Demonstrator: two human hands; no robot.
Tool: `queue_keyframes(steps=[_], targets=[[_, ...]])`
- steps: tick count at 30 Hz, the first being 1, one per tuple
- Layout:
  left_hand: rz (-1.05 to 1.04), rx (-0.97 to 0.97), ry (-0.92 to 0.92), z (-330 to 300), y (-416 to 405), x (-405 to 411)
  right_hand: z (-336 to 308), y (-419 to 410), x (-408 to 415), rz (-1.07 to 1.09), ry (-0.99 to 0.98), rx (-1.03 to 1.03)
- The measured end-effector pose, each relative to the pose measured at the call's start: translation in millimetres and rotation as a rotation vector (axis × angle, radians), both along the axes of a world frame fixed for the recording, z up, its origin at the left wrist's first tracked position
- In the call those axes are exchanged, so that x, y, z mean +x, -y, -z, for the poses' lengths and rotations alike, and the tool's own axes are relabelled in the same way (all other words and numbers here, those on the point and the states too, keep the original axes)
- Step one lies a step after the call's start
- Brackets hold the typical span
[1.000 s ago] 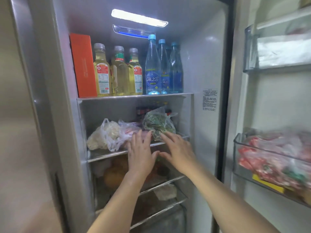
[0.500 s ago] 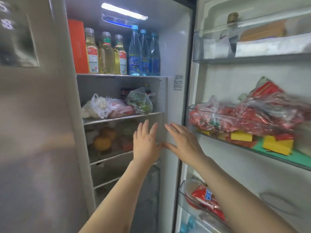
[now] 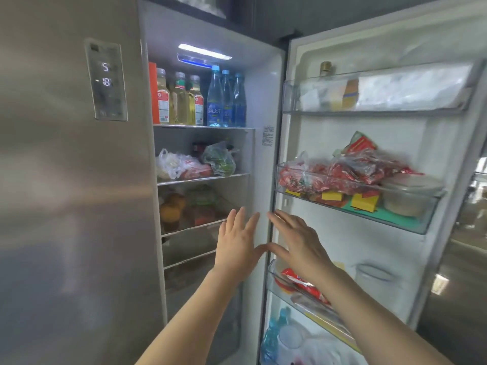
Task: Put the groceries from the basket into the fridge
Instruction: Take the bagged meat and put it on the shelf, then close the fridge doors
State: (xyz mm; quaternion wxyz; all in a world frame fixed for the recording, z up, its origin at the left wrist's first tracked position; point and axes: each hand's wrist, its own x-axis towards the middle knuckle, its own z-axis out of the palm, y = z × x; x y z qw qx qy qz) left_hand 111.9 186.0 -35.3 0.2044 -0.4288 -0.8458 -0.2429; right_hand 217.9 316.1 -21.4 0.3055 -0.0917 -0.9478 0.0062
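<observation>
Now both hands hover, empty, before the open fridge (image 3: 266,106).
Left hand (image 3: 237,246) and right hand (image 3: 297,243), fingers straight and spread, mid-frame.

The display panel (image 3: 107,80) on the closed left fridge door is showing "5" above "-18". The front blue water bottle (image 3: 214,97) is carrying white Chinese characters on its label. The sticker (image 3: 268,135) on the inner wall is staying too small to read.

Brushed-metal fridge door (image 3: 66,180), clear plastic door bins (image 3: 355,206), crinkly glossy plastic bags (image 3: 218,160).
</observation>
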Motion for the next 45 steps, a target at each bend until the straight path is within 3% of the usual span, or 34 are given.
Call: queue_keyframes(steps=[11, 22, 31, 45], targets=[[0.312, -0.052, -0.119, -30.5, -19.8, 48.6, -18.4, -12.1, 97.3, 0.311, -0.016, -0.089], [0.643, 0.027, -0.274, -80.5, -146.5, 134.5, -45.0, -75.4, 206.2, 0.518, -0.093, -0.091], [0.644, 0.046, -0.296, -83.9, -220.0, 170.8, -51.2, -123.1, 255.8, 0.577, -0.088, -0.084], [0.491, 0.062, -0.479, -78.8, -245.9, 171.9, -61.0, -148.3, 250.7, 0.549, -0.073, -0.070]])
